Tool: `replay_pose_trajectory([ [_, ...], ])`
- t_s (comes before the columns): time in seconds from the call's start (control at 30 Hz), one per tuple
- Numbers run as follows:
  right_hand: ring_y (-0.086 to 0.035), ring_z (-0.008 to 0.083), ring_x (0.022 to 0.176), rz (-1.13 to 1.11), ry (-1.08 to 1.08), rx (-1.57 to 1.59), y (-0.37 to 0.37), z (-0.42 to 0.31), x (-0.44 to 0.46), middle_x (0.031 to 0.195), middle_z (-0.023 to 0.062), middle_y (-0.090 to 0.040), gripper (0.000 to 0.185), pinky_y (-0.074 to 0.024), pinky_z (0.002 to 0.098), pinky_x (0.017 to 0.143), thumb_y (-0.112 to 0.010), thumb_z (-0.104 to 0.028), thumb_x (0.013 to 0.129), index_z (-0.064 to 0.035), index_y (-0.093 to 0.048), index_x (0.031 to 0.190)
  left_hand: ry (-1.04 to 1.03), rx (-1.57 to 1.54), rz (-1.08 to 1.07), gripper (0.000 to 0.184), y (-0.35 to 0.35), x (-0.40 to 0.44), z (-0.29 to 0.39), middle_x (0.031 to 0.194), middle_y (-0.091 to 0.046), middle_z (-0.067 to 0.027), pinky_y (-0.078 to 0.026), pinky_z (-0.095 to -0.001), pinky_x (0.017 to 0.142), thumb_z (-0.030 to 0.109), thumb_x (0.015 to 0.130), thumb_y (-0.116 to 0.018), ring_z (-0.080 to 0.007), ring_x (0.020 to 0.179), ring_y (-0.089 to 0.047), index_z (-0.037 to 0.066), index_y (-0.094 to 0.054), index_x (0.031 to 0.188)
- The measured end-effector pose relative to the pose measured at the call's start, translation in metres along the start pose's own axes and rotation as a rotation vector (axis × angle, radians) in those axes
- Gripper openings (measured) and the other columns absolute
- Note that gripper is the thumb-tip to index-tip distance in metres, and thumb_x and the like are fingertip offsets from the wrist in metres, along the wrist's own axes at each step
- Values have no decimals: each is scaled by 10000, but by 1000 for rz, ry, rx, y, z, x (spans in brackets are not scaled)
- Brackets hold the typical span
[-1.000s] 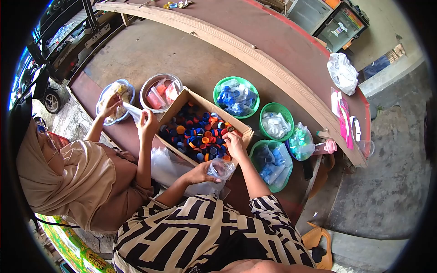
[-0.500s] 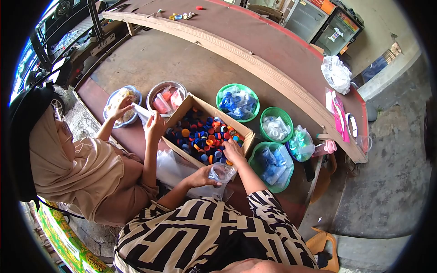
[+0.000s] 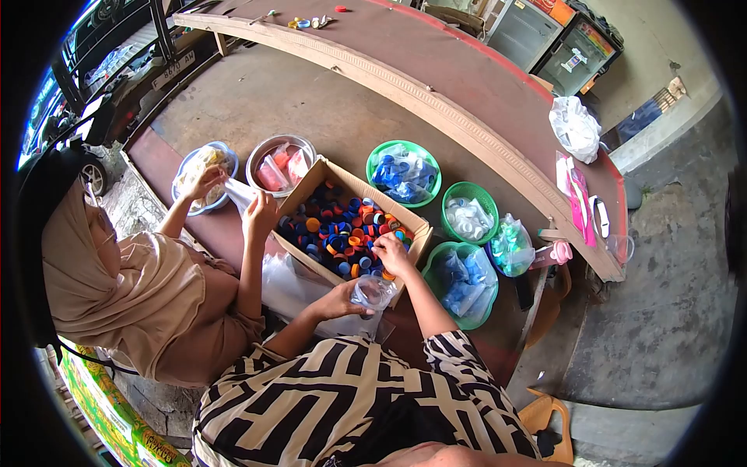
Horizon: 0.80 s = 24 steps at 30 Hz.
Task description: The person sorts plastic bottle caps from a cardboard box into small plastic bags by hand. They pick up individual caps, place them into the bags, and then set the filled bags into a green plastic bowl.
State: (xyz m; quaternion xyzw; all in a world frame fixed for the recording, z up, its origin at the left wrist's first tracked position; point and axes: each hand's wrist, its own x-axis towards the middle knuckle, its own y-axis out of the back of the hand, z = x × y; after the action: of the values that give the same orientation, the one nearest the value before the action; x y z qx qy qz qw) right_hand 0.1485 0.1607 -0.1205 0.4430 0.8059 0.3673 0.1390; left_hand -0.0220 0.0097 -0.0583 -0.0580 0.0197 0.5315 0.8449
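A cardboard box (image 3: 424, 233) full of orange, blue and red bottle caps (image 3: 342, 233) lies in front of me. My left hand (image 3: 336, 302) grips a clear plastic cup (image 3: 373, 292) at the box's near edge. Over the caps at the right end of the box is my right hand (image 3: 391, 253), fingers bent together; whatever they hold is too small to name. At the left, a co-worker's two hands (image 3: 261, 212) stretch a clear plastic bag (image 3: 240, 191).
Green baskets (image 3: 438, 187) of bagged caps stand beyond and right of the box. A steel bowl (image 3: 250, 167) and a blue-rimmed basket (image 3: 177, 175) are at the left. A wooden rail (image 3: 443, 101) crosses the table. Clear bags (image 3: 288, 284) lie near the box.
My right hand has shifted slightly left over the caps. My left hand still holds the cup. The co-worker's hands remain on the bag, and the view has shifted.
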Motion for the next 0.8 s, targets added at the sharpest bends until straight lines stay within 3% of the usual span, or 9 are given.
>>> replay_pose_trajectory([
  [0.13, -546, 238, 972, -55, 0, 447, 52, -54, -19, 1042, 99, -536, 128, -447, 309, 845, -605, -105, 899, 3, -565, 956, 6, -74, 11, 563, 2, 3, -6, 1088, -602, -34, -434, -302, 930, 173, 739, -809, -142, 1022, -546, 47, -529, 1212],
  [0.23, -529, 248, 1023, -145, -27, 610, 75, -79, -44, 1075, 101, -534, 118, -429, 331, 899, -616, -115, 887, -15, -591, 946, 29, -128, -2, 570, 4, 5, -15, 1107, -596, -30, -428, -304, 942, 157, 734, -812, -143, 1037, -543, 52, -527, 1216],
  [0.3, -480, 282, 1138, -241, 143, 136, 82, -86, -58, 1133, 97, -542, 112, -369, 393, 997, -628, -154, 864, -47, -659, 870, 37, -156, -21, 575, 5, 8, -19, 1117, -592, -30, -426, -306, 947, 148, 730, -815, -144, 1044, -542, 52, -525, 1218],
  [0.37, -477, 297, 1158, -370, 107, 87, 75, -85, -70, 1186, 92, -538, 121, -379, 403, 993, -630, -164, 862, -58, -687, 872, 45, -205, -11, 590, 2, 8, -18, 1134, -585, -33, -421, -307, 958, 135, 724, -820, -146, 1058, -540, 47, -521, 1224],
  [0.43, -535, 284, 1093, -342, 112, 137, 76, -86, -65, 1149, 93, -577, 113, -431, 380, 942, -628, -145, 860, -61, -697, 890, 72, -211, -17, 592, 1, 8, -18, 1135, -590, -42, -418, -308, 963, 142, 721, -823, -141, 1068, -537, 35, -524, 1220],
  [0.5, -599, 266, 971, -142, 78, 207, 77, -81, -48, 1035, 96, -616, 107, -481, 358, 852, -620, -119, 861, -38, -683, 895, 79, -135, -43, 574, 2, 8, -19, 1136, -596, -40, -420, -308, 963, 146, 719, -825, -135, 1069, -534, 35, -540, 1205],
  [0.53, -625, 276, 894, -64, -101, 298, 74, -80, -41, 965, 104, -630, 99, -498, 344, 787, -621, -102, 858, -24, -673, 890, 80, -132, -40, 574, 2, 8, -17, 1136, -596, -40, -420, -308, 963, 146, 719, -825, -135, 1069, -534, 35, -540, 1205],
  [0.6, -618, 308, 917, -39, -114, 79, 62, -51, -24, 961, 108, -615, 113, -489, 374, 789, -609, -115, 864, -37, -662, 926, -24, -65, -26, 548, 2, 8, -11, 1117, -610, -39, -429, -307, 954, 150, 718, -825, -134, 1053, -542, 34, -559, 1183],
  [0.8, -597, 277, 980, -121, -82, -407, 15, -11, -13, 1011, 90, -589, 175, -473, 420, 818, -529, -196, 908, -124, -662, 997, 30, -78, -17, 541, 3, 5, 2, 1135, -603, -42, -409, -312, 975, 146, 713, -825, -151, 1074, -538, 36, -570, 1177],
])
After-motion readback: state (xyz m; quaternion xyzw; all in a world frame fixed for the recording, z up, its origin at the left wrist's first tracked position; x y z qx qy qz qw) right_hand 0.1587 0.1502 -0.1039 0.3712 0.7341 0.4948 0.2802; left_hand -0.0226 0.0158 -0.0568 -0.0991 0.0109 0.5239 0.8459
